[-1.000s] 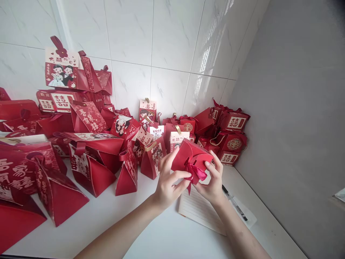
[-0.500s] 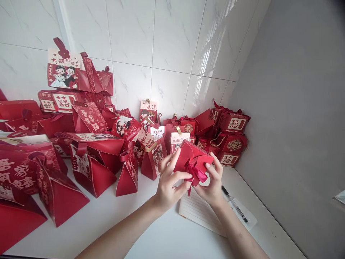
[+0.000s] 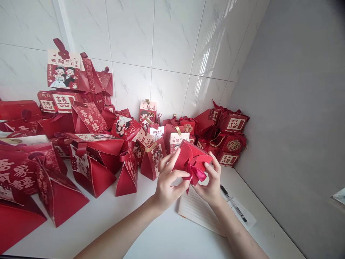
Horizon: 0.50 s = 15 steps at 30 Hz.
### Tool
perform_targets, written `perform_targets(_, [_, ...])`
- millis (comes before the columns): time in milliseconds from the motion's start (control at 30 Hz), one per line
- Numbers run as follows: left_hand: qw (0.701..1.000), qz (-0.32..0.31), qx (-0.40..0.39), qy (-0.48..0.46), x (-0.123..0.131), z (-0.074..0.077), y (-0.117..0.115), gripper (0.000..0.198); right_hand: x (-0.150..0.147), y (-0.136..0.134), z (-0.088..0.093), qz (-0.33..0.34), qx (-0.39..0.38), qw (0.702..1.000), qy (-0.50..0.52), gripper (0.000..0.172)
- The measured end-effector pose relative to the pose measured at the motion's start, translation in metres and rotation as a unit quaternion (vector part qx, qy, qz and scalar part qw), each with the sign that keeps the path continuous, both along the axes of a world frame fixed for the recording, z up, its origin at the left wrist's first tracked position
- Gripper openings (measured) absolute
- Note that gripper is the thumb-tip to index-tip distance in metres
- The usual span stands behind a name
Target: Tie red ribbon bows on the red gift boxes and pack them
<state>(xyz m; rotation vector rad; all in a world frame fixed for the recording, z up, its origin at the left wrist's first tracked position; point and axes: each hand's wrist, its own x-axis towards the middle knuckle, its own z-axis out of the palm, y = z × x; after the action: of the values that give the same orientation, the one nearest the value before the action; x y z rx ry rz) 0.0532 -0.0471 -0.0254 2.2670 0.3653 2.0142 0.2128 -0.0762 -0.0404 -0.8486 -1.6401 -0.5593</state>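
Between my two hands, above the table, is a small red gift box [image 3: 185, 154] with curved, overlapping flaps on its near face. A crimson ribbon bow [image 3: 196, 173] is tied on that face. My left hand [image 3: 169, 181] grips the box's left side, its thumb and a finger pinched at the ribbon's left edge. My right hand [image 3: 211, 180] holds the right side, fingers along the upper right edge. Below the hands lies a lined notebook [image 3: 201, 208], partly hidden by the right forearm. The box's far side and underside do not show.
Many red gift boxes [image 3: 94, 144] crowd the left and back of the white table [image 3: 159, 233]. More boxes [image 3: 233, 138] are stacked in the back right corner. A black pen [image 3: 234, 204] lies right of the notebook. Tiled wall [image 3: 172, 43] behind, grey wall [image 3: 291, 118] at right.
Almost nothing differs. Both hands and the box appear a few pixels further left, with the grip and the bow unchanged.
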Motion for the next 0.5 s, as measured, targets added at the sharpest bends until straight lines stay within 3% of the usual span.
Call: perform_targets(500, [1.0, -0.01, 0.015, -0.014, -0.0009, 0.0025, -0.0044, 0.013, -0.0008, -0.0022, 0.0036, -0.015, 0.038, 0.999, -0.007, 0.065])
